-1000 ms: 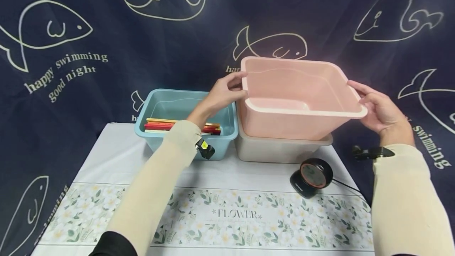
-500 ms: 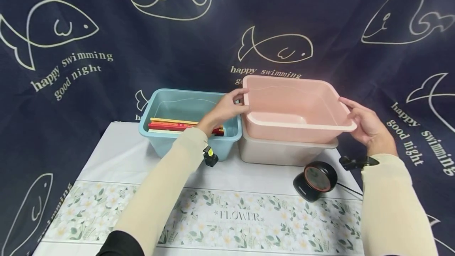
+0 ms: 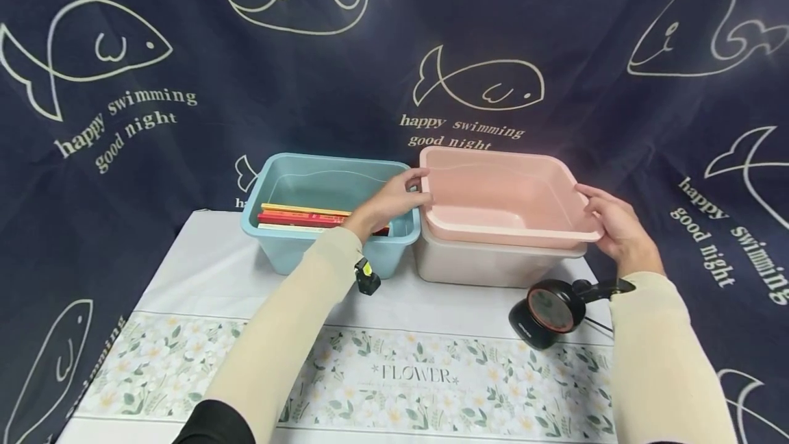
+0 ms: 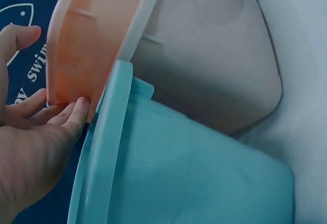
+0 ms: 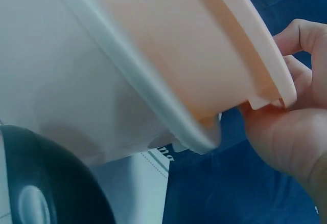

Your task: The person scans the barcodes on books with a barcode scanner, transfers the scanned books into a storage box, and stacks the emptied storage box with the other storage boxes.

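Note:
A pink plastic storage bin (image 3: 511, 236) sits nested in the mouth of a grey-beige bin (image 3: 474, 266), its upper part standing above the lower rim. My left hand (image 3: 394, 197) holds the pink bin's left rim, thumb above and fingers below it in the left wrist view. At the opposite end, my right hand (image 3: 619, 228) grips the right rim, with fingers curled about the edge. In the right wrist view, a gap shows between the pink rim (image 5: 260, 45) and the grey-beige rim (image 5: 138, 65). The pink bin's inside holds nothing visible.
A blue bin (image 3: 290, 252) with several thin books (image 3: 296, 216) stands close on the left, under my left wrist. A black round-headed device (image 3: 548, 310) with a cable stands in front of the grey-beige bin. Behind hangs a dark blue fish-print curtain (image 3: 345, 101).
Both hands have lowered the pink bin deeper into the grey-beige one. It has become more level, and my right hand has moved down and left.

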Demonstrator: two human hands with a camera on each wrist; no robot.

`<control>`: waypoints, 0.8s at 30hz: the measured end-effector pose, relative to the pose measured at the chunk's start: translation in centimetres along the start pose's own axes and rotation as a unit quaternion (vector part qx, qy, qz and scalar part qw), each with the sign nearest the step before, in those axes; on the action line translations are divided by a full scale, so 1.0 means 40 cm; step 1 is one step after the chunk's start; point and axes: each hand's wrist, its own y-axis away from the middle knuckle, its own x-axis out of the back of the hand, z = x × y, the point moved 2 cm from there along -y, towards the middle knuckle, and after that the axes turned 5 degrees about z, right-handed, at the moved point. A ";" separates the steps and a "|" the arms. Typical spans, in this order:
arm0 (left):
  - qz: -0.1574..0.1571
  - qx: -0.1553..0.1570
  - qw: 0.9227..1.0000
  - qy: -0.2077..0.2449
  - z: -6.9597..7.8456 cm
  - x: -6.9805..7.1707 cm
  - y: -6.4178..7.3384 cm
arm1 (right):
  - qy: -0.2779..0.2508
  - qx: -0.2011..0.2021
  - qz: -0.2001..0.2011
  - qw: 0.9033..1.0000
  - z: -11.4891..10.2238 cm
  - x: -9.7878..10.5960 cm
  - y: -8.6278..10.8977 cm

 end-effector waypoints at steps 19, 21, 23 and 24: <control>-0.006 -0.119 0.983 -0.137 0.059 0.105 0.136 | 0.511 0.101 0.052 0.852 0.040 -0.043 0.020; 0.008 -0.149 0.967 -0.209 0.068 0.114 0.167 | 0.540 0.121 0.040 0.832 0.036 -0.053 0.033; 0.030 -0.168 0.944 -0.281 0.076 0.118 0.200 | 0.559 0.152 0.039 0.814 0.032 -0.066 0.048; 0.040 -0.173 0.933 -0.313 0.079 0.118 0.217 | 0.561 0.167 0.038 0.810 0.029 -0.076 0.058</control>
